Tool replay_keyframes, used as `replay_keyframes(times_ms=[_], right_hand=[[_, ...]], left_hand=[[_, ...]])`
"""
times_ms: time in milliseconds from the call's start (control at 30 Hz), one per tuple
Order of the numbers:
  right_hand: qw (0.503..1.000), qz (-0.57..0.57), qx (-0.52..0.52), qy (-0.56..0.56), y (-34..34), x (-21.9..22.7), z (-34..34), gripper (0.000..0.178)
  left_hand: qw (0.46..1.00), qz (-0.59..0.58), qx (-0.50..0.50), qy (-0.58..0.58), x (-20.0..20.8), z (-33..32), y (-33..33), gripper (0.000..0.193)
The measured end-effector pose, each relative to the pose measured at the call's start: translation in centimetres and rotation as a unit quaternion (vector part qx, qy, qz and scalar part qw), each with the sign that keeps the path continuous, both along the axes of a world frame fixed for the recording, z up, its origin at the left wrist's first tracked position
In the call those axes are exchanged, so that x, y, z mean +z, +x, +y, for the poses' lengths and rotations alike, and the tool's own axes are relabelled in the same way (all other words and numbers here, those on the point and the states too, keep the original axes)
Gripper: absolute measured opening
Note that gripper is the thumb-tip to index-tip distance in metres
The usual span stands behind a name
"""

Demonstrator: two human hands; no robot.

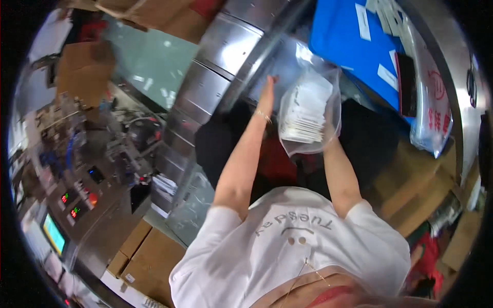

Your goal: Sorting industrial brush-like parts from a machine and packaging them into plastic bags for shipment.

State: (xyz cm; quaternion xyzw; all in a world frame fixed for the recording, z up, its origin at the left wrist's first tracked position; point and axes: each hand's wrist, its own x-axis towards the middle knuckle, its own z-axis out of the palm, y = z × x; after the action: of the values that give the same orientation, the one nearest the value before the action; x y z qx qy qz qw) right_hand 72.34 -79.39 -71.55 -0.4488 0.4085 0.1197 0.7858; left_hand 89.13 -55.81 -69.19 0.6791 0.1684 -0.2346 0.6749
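Note:
A clear plastic bag [334, 92] filled with a stack of flat white packets [306, 110] is held up over my lap. At the bag's lower right edge is my right hand [330, 136], supporting the bag; its fingers are hidden behind the plastic. My left hand [268, 95] is beside the bag's left side, fingers stretched out and nothing visible in them. A bracelet circles the left wrist.
A blue bin [339, 31] with loose white packets stands at the upper right, beside a dark phone [406, 84] and a printed plastic bag [431, 110]. Machinery with a lit screen [54, 233] fills the left. Cardboard boxes [151, 262] sit lower left.

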Motion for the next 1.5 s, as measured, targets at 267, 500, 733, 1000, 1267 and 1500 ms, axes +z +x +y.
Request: replay_keyframes(times_ms=[267,500,733,1000,1267,1500], right_hand=[[0.999,-0.034,0.041,0.001,-3.8,-1.4,-1.8,0.042],[0.911,-0.059,-0.084,0.400,-0.4,0.3,-0.2,0.037],[0.981,-0.029,-0.119,0.148,12.1,4.3,3.9,0.070],[0.995,-0.080,-0.037,0.052,11.8,3.4,3.0,0.083],[0.865,-0.223,0.165,-0.418,9.2,6.0,3.8,0.067],[1.000,-0.013,0.007,0.001,10.4,14.9,4.6,0.106]], left_hand=[[0.965,0.099,-0.013,-0.241,-7.5,-6.9,-2.0,0.077],[0.958,0.079,-0.001,-0.276,-7.0,-6.7,-3.4,0.075],[0.958,0.016,0.025,-0.285,-2.1,-6.4,0.4,0.071],[0.984,-0.116,-0.078,-0.109,-1.7,-6.7,0.8,0.070],[0.992,0.013,-0.003,-0.124,3.2,-4.5,-3.2,0.077],[0.927,-0.230,0.248,0.161,19.0,8.8,-10.5,0.037]])
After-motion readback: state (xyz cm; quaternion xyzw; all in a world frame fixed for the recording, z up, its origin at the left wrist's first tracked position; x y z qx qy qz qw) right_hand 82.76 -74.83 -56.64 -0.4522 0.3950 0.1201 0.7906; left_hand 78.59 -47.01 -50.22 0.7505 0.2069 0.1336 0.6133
